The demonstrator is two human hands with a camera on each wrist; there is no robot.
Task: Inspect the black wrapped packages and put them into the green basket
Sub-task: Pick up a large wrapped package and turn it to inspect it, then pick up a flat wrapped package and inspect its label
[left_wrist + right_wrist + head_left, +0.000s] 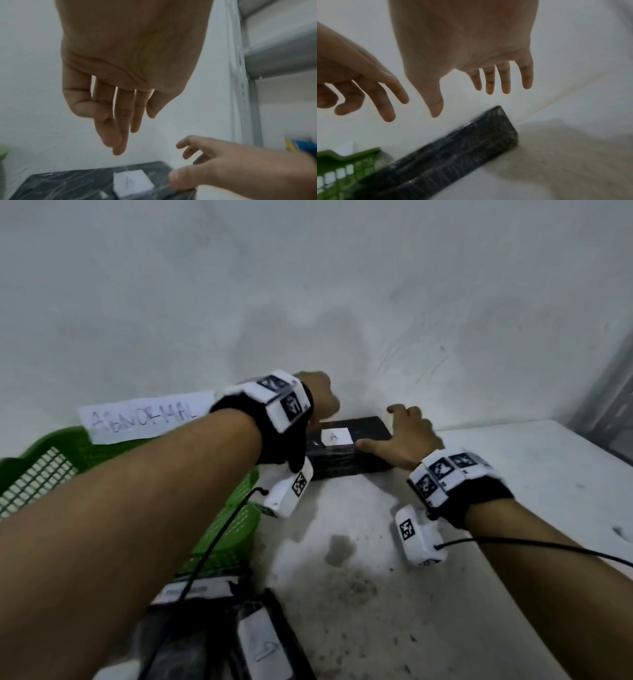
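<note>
A black wrapped package (346, 460) with a white label marked "A" (336, 436) lies on the white table against the wall. My left hand (320, 397) hovers over its left end with straight, hanging fingers (116, 135) and holds nothing. My right hand (404, 436) is spread open over the right end, its thumb (181, 180) close to the package's (68, 185) near edge; whether it touches is unclear. In the right wrist view the package (453, 151) lies below the open fingers (489, 86). The green basket (41, 470) stands left of the package.
A paper sign reading "ABNORMAL" (147, 416) hangs on the wall above the basket (342, 174). More black wrapped packages with white labels (212, 638) lie near the table's front left. A metal shelf rack (274, 60) stands at the right. The stained tabletop (479, 594) stretches right.
</note>
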